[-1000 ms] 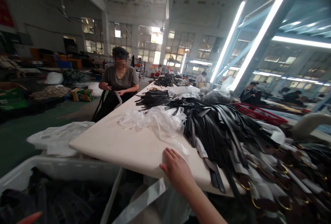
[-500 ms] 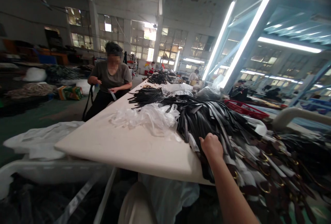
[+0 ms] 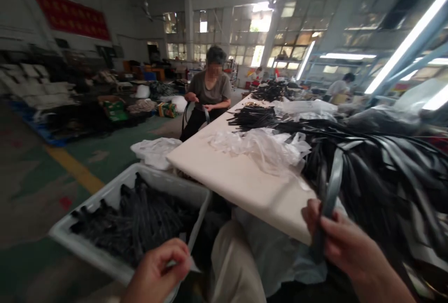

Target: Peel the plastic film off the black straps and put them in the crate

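My right hand (image 3: 345, 242) is closed on a dark belt strap (image 3: 331, 186) pulled up from the big heap of black belts (image 3: 385, 172) on the white table (image 3: 245, 181). At the lower edge, my left hand (image 3: 157, 270) pinches a thin clear plastic strip (image 3: 191, 242) beside a white crate (image 3: 175, 188). The crate holds several bundled black belts (image 3: 140, 219).
Crumpled clear plastic bags (image 3: 262, 146) lie on the table's middle. A person in a grey shirt (image 3: 210, 93) sits at the far left side of the table and handles a strap. More bags lie on the floor (image 3: 156, 151). Goods are stacked along the left wall.
My right hand moved from the table edge into the belt heap and now holds one strap up. My left hand came into view. The view swung left and down, showing the crate.
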### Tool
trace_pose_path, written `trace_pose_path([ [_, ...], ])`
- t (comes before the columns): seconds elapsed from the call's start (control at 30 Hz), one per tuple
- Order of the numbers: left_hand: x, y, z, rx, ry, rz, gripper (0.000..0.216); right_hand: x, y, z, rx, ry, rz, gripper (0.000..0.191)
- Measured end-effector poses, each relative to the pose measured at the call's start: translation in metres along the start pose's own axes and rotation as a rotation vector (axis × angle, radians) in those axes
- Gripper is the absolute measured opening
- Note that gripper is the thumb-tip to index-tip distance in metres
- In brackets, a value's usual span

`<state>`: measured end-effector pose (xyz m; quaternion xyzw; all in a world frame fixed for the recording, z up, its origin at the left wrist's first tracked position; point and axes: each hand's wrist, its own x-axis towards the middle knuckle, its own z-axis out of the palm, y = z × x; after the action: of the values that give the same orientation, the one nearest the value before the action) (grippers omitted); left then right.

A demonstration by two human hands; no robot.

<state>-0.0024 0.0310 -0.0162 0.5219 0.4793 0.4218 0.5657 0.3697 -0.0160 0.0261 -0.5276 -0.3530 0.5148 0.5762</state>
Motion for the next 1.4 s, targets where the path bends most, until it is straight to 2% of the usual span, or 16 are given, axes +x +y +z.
trace_pose_path([
  [0.03,0.0,-0.002,0.004,-0.019,-0.048,0.016,0.047,-0.011,0.01,0.03,0.065,-0.094,0.041,0.048],
  [0.13,-0.002,-0.007,0.012,-0.089,-0.104,-0.059,0.038,-0.032,0.036,0.104,0.081,-0.179,0.019,0.039],
  [0.2,-0.007,-0.01,0.012,-0.131,-0.1,-0.093,0.036,-0.034,0.044,0.13,0.068,-0.192,-0.011,0.037],
  [0.27,-0.013,-0.01,0.01,-0.152,-0.089,-0.086,0.039,-0.032,0.047,0.14,0.075,-0.224,-0.01,0.037],
  [0.47,-0.02,-0.009,0.01,-0.131,-0.063,-0.073,0.047,-0.027,0.046,0.14,0.096,-0.315,0.012,0.034],
  [0.77,-0.017,-0.007,0.014,-0.07,-0.126,-0.097,0.019,-0.025,0.051,0.137,-0.017,-0.334,0.035,0.037],
  [0.93,-0.013,-0.015,0.014,-0.093,-0.169,-0.076,0.04,-0.027,0.051,0.138,-0.085,-0.279,0.001,0.038],
  [1.03,-0.01,-0.019,0.013,-0.062,-0.152,-0.077,0.052,-0.028,0.046,0.136,-0.076,-0.203,-0.041,0.038],
  [1.1,-0.009,-0.018,0.013,-0.053,-0.138,-0.084,0.053,-0.028,0.044,0.135,-0.05,-0.2,-0.029,0.038],
  [1.4,-0.009,-0.012,0.014,-0.034,-0.137,-0.087,0.024,-0.029,0.055,0.138,-0.072,-0.255,0.013,0.04],
])
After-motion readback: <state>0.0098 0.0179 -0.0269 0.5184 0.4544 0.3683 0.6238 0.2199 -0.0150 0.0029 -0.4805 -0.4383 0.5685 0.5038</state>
